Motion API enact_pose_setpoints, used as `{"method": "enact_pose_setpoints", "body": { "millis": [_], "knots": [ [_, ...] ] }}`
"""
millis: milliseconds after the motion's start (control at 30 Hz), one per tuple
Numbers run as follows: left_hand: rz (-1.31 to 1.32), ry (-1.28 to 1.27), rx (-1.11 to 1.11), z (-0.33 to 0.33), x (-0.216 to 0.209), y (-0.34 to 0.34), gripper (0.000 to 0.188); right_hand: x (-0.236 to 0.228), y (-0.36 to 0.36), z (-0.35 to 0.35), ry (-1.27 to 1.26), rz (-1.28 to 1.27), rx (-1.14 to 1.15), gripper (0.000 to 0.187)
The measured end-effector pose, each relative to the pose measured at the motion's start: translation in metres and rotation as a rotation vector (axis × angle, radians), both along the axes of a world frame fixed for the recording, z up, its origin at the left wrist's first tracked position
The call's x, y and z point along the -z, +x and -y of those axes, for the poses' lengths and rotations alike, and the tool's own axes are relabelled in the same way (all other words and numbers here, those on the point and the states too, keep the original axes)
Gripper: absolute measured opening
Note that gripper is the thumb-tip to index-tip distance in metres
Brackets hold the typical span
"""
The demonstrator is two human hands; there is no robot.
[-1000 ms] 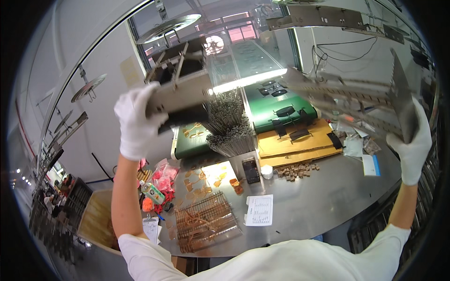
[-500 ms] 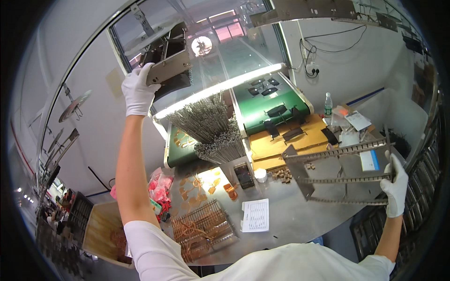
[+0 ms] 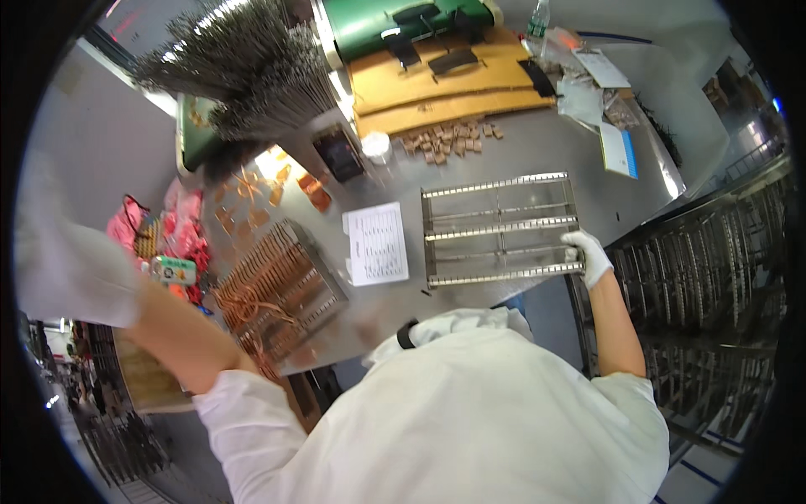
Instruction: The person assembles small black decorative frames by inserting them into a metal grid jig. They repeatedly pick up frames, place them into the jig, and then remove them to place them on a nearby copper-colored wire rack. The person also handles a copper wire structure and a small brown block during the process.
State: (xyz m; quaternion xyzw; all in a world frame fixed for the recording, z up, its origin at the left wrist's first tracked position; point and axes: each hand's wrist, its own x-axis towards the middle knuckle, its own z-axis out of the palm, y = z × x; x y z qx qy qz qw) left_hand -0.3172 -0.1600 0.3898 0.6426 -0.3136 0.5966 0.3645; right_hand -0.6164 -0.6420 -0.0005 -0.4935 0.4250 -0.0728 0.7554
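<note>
My right hand [image 3: 592, 259], in a white glove, grips the right end of a slotted metal rack [image 3: 495, 227]. Three notched rails run along the rack, and it is level at the table's front right part; whether it rests on the top or hovers just above, I cannot tell. At the far left, my left hand [image 3: 80, 260] is raised, gloved in white and smeared by motion, so its fingers do not show. A second wire rack [image 3: 290, 286] with copper-coloured strands lies on the table left of a printed sheet [image 3: 376, 244].
The metal table [image 3: 529, 143] holds small brown blocks [image 3: 441, 143], a dark phone-like device [image 3: 338, 154] and a white round container [image 3: 377, 148]. Bundled metal rods [image 3: 252, 76] stand behind, beside yellow cardboard [image 3: 403, 92]. Stacked racks [image 3: 688, 294] stand at the right; pink bags [image 3: 180, 223] lie left.
The metal rack in my right hand has come down and leftward over the table. My left hand has left the dark metal part high up and swung down. The view has tilted downward.
</note>
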Motion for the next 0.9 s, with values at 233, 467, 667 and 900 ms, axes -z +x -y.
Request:
{"method": "enact_pose_setpoints", "body": {
  "millis": [233,467,667,900],
  "knots": [
    [-0.791,0.620,0.674,0.163,0.364,-0.046,0.036,0.035,0.044,0.042,-1.175,-0.597,-0.466,0.032],
    [-0.894,0.928,0.628,0.220,0.407,-0.068,0.058,-0.047,0.192,0.056,-1.790,-0.259,-0.539,0.057],
    [-0.768,0.934,0.434,0.228,0.440,-0.061,0.031,-0.009,0.433,0.095,-1.904,-0.360,-0.770,0.063],
    [-0.781,0.902,0.414,0.225,0.450,-0.064,0.037,0.001,0.532,0.111,-1.714,-0.769,-0.879,0.090]
  ]
}}
